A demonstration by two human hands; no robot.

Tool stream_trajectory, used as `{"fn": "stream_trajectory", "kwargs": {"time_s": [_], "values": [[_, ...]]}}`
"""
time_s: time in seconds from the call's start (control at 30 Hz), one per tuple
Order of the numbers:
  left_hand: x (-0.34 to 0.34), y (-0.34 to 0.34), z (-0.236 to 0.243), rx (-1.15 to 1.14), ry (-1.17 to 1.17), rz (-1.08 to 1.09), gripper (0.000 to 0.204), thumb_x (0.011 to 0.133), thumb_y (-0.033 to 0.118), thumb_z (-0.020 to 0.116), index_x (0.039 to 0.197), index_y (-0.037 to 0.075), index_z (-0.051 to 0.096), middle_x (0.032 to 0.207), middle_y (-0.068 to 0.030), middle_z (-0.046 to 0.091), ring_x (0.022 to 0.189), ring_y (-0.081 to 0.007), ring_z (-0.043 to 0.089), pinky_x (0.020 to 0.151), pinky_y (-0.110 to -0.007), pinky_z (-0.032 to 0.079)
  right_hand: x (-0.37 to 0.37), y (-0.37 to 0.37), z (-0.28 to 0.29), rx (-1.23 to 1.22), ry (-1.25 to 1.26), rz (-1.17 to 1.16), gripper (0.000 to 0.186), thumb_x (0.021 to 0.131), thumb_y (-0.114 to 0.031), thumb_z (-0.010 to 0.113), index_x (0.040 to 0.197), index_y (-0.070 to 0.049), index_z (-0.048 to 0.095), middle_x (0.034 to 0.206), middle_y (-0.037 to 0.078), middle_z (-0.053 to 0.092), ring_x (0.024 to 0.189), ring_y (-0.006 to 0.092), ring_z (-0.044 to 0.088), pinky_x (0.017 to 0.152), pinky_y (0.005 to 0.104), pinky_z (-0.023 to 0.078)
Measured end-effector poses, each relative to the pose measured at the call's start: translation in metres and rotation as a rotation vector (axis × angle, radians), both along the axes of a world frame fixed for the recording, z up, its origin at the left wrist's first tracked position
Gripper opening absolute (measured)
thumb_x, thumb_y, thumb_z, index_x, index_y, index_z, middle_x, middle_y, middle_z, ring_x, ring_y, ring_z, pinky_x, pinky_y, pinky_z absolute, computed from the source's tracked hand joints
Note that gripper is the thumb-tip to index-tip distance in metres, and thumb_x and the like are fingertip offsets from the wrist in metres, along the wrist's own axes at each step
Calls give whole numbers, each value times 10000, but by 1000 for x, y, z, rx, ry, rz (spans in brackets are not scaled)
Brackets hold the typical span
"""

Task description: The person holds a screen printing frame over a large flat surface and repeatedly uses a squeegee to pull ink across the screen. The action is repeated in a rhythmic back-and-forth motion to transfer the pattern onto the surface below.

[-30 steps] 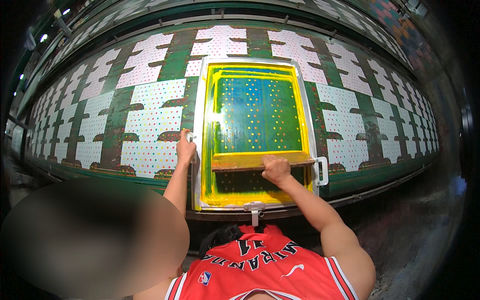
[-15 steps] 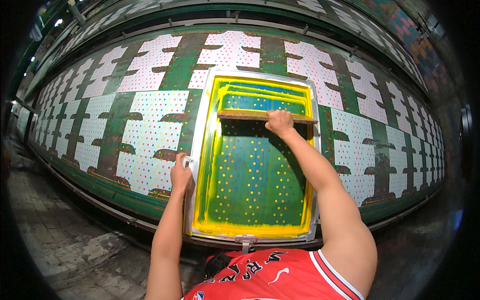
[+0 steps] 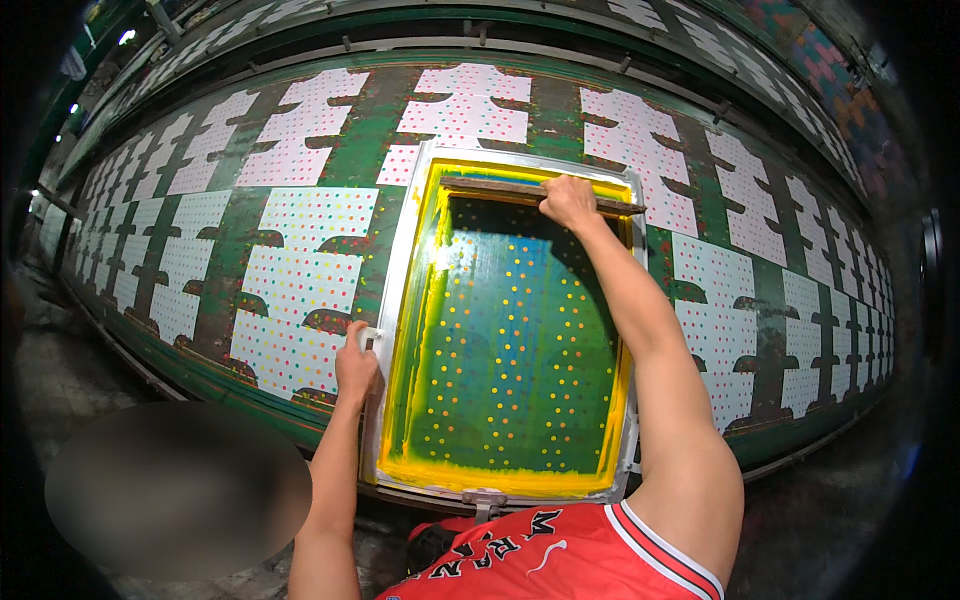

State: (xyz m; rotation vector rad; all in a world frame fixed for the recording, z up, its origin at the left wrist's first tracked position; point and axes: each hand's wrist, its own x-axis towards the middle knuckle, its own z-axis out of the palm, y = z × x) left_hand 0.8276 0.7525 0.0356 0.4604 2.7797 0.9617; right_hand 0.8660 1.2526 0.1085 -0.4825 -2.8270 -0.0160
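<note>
In front of me a silver-framed printing screen [image 3: 507,330] lies on the long green table. Its mesh is green and blue with rows of small yellow and orange dots, bordered by thick yellow ink [image 3: 440,470]. My right hand [image 3: 570,203] is closed on a long wooden squeegee [image 3: 500,191], which lies crosswise near the screen's far end and hides the ink under it. At the frame's left side, my left hand [image 3: 357,362] is wrapped round a small white handle [image 3: 371,334].
White dotted fabric pieces [image 3: 305,285] cover the green table [image 3: 215,270] on both sides and beyond the screen. A metal clamp [image 3: 485,500] sits at the frame's near edge. A rail [image 3: 480,42] runs along the table's far side, with another table behind it.
My right hand has pushed the squeegee farther away, to the far end of the screen. The left hand keeps its hold on the handle. A blurred oval now covers the lower left.
</note>
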Motion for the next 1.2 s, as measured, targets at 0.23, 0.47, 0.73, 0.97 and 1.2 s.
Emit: {"fn": "stream_trajectory", "kwargs": {"time_s": [0.23, 0.47, 0.73, 0.97, 1.2], "values": [[0, -1, -1, -40, -29, 11, 567, 749, 6, 510, 1282, 197, 544, 735, -263, 632, 696, -465, 632, 663, -532, 463, -19, 18, 8, 14, -120, -36, 206, 685, -184, 656, 791, -41, 760, 811, 230, 713, 763, 397, 717, 672, 480, 580], [-1, -1, -1, 6, -21, -25, 549, 764, 11, 509, 1285, 179, 537, 798, -286, 651, 749, -487, 636, 700, -544, 470, -6, 1, 4, -28, -208, -73, 237, 704, -197, 627, 817, -42, 766, 857, 231, 725, 821, 389, 724, 722, 471, 580], [-1, -3, -1, -4, 1, -49, 513, 801, 21, 519, 1286, 186, 530, 827, -295, 671, 797, -513, 643, 717, -581, 480, 99, -104, 6, -110, -266, -78, 159, 681, -177, 653, 757, -94, 766, 820, 211, 722, 797, 370, 729, 713, 466, 583], [0, -7, -6, 28, 48, -90, 510, 810, 48, 509, 1303, 179, 519, 839, -300, 679, 799, -507, 653, 722, -583, 485, 223, -241, 0, -155, -227, -76, 119, 624, -177, 663, 707, -129, 734, 707, 175, 697, 668, 351, 714, 597, 453, 568], [1, -8, -10, 27, 74, -119, 518, 814, 56, 500, 1319, 170, 505, 912, -288, 699, 845, -486, 668, 758, -565, 496, 326, -368, -3, -255, -295, -146, 162, 669, -208, 688, 768, -83, 720, 793, 140, 723, 707, 329, 727, 634, 452, 586]]}}
